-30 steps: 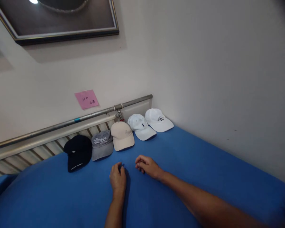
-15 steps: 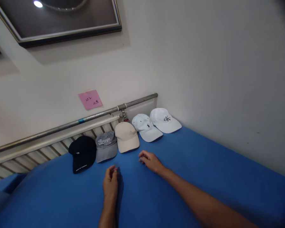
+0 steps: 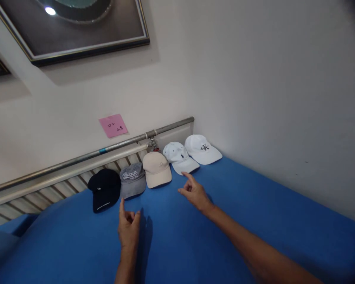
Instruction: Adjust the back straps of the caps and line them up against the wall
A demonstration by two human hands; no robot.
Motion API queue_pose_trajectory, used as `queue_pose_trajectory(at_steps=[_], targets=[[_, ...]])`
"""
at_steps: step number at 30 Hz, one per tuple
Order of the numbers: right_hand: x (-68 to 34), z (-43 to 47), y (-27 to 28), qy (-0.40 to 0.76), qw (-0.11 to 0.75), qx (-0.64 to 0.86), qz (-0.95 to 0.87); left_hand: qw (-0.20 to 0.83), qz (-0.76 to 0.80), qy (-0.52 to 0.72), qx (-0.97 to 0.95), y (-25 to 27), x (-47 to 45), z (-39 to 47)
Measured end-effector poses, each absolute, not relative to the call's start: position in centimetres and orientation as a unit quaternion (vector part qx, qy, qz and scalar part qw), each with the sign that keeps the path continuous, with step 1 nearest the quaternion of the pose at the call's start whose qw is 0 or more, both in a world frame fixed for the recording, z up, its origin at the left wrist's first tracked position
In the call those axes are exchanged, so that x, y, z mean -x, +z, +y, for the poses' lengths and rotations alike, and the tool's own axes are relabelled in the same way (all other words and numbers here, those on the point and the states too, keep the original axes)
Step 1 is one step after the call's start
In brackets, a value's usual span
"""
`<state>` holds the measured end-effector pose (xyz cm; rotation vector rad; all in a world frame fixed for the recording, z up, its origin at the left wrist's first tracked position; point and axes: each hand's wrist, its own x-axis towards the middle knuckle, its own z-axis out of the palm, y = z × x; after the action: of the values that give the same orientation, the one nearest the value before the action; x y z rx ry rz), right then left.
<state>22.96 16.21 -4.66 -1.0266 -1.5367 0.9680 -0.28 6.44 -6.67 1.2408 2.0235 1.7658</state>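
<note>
Several baseball caps stand in a row along the far side of a blue surface [image 3: 171,236]. From left to right they are a black cap [image 3: 105,189], a grey cap [image 3: 133,181] with white lettering, a beige cap [image 3: 157,171], a pale cap [image 3: 180,158] with a small dark emblem, and a white cap [image 3: 203,150] with dark letters. My left hand [image 3: 129,228] is open, its index finger extended just below the grey cap's brim. My right hand [image 3: 197,195], open with thumb and index finger apart, has its fingertip close to the pale cap's brim. Both hands hold nothing.
A metal pipe [image 3: 115,148] and a radiator [image 3: 62,191] run behind the caps. A plain wall [image 3: 272,118] bounds the right side. On the back wall are a pink note [image 3: 113,125] and a framed picture [image 3: 88,51].
My left hand has shifted left towards the grey cap and stretched out its index finger. My right hand has moved slightly right and spread its thumb and index finger. The caps stay in place.
</note>
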Motion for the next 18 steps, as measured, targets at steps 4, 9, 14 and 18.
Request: queue_pose_trajectory(at_steps=[4, 9, 14, 18], targets=[[-23.7, 15.3, -2.2, 0.371, 0.56, 0.383, -0.634, 0.081, 0.66, 0.614, -0.426, -5.3, -0.5, 5.7], [-24.2, 14.0, -0.4, 0.326, 0.588, 0.35, -0.653, 0.067, 0.626, 0.647, -0.431, -3.1, -1.3, 4.7], [-24.5, 13.6, 0.0, 0.308, 0.593, 0.338, -0.663, 0.058, 0.607, 0.657, -0.442, -1.7, -1.6, 4.1], [-24.6, 13.8, -0.2, 0.309, 0.585, 0.346, -0.665, 0.048, 0.606, 0.659, -0.443, -1.5, -1.8, 4.0]])
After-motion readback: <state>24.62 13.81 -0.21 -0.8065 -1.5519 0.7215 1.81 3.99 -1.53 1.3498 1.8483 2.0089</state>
